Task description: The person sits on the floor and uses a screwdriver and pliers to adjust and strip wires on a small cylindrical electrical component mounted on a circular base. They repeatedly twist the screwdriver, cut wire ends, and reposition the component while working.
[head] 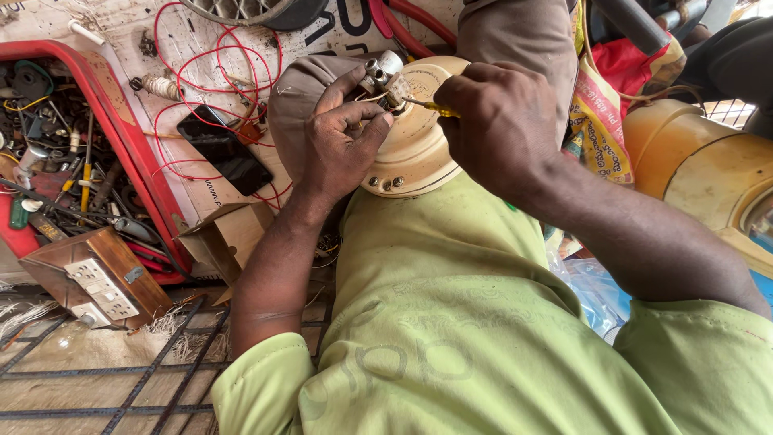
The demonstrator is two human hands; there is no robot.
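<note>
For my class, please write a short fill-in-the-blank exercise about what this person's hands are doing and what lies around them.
1. The right hand holds a thin tool with a ____ handle.
2. The left hand steadies a round, ____-coloured housing.
3. The black phone lies among loops of ____ wire.
4. The switch board sits in a ____ box.

Missing words: yellow; cream; red; wooden

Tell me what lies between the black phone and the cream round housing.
In the head view, the left hand lies between the black phone and the cream housing, with a knee behind.
</note>
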